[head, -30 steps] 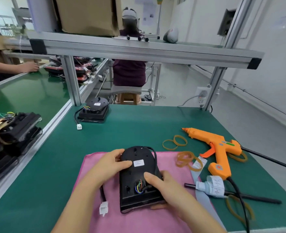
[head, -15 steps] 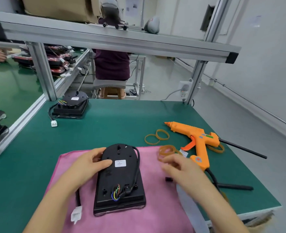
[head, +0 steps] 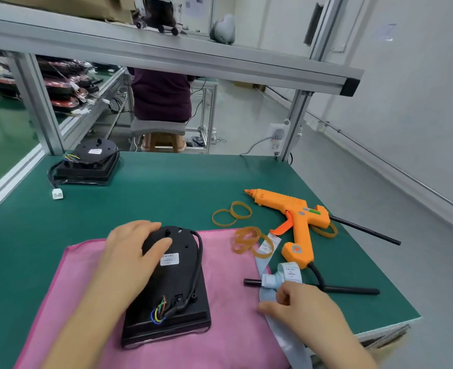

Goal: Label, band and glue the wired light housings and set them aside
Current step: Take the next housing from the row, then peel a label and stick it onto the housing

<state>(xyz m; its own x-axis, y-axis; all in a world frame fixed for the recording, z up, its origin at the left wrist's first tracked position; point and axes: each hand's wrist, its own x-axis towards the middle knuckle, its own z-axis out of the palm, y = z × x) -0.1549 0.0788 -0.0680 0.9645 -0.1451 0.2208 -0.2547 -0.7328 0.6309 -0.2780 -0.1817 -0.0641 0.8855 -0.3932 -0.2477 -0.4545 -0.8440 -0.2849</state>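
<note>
A black light housing (head: 174,286) lies on a pink cloth (head: 228,310), a white label on its back and coloured wires at its near end. My left hand (head: 129,251) rests on the housing's rounded far end, fingers curved over it. My right hand (head: 300,302) pinches the grey label strip (head: 286,331) just below the label roll (head: 284,275), at the cloth's right edge. Several tan rubber bands (head: 246,238) lie beyond the roll. An orange glue gun (head: 294,217) lies on its side to the right.
A second black housing (head: 89,163) with its cable and white plug stands at the table's far left. Black glue sticks (head: 353,290) lie by the gun. The green table (head: 166,198) ends close on the right. A person sits beyond the frame posts.
My right hand left the housing's near end, swung right past the rubber bands and came down onto the label strip. My left hand stayed on the housing. The view turned to the right.
</note>
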